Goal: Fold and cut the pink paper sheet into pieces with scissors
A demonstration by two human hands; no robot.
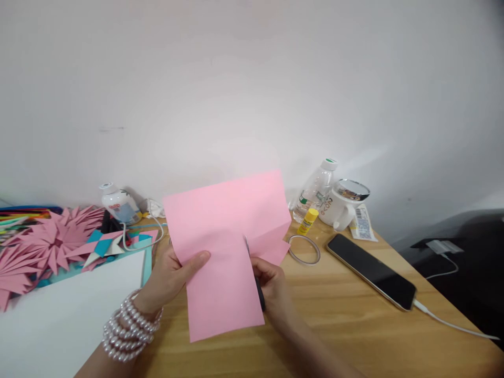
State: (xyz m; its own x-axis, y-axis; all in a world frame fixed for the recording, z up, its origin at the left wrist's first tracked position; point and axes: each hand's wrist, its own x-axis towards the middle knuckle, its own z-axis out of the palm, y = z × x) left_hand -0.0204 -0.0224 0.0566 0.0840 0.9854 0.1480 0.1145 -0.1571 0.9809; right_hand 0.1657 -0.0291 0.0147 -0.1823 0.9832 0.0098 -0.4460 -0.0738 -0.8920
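A sheet of pink paper [220,283] is held up above the table, partly cut from its near edge. My left hand [177,275] grips its left side, thumb on top and the other fingers hidden beneath. On the right, my right hand [271,283] is closed round the black handles of a pair of scissors [260,294]. One blade tip shows at the end of the cut, near the middle of the sheet. To the right of the cut, the paper bends away behind my right hand.
Pink folded-paper shapes [55,244], white sheets [79,310] and a white bottle [120,203] lie left on the wooden table [315,310]. On the right are a yellow glue stick [307,221], tape roll [304,250], water bottle [315,191], mug [338,210] and charging phone [370,270].
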